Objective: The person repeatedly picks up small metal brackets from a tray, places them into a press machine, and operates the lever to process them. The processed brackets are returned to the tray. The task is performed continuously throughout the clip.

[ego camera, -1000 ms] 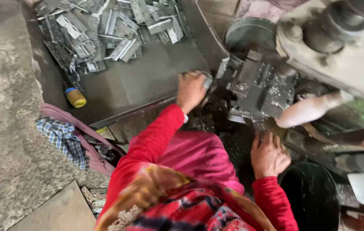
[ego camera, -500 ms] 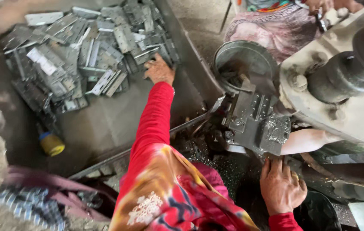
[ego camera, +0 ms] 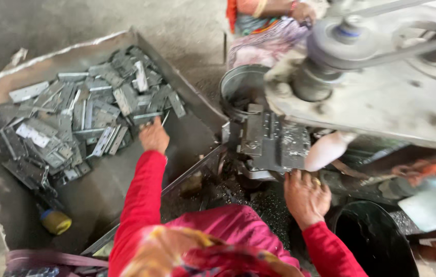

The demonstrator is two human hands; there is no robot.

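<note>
The left hand [ego camera: 153, 136], on a red-sleeved arm stretched forward, reaches into a large metal tray [ego camera: 187, 97] and rests at the near edge of a heap of grey metal hinges [ego camera: 79, 120]; its fingers curl down among the pieces, but whether they pinch 1 cannot be told. The hinges lie piled across the far and left part of the tray, some flat, some tilted on each other. A small yellow bottle with a blue cap [ego camera: 55, 221] lies on the tray's bare near corner, well apart from the hand. The right hand [ego camera: 306, 197] is spread, palm down, holding nothing, just below the grey press block [ego camera: 272, 141] of a belt-driven machine [ego camera: 382, 97]. A round metal bucket [ego camera: 241, 84] stands behind the block, and a black bucket [ego camera: 369, 241] sits beside the right wrist. Another person sits beyond the machine.
</note>
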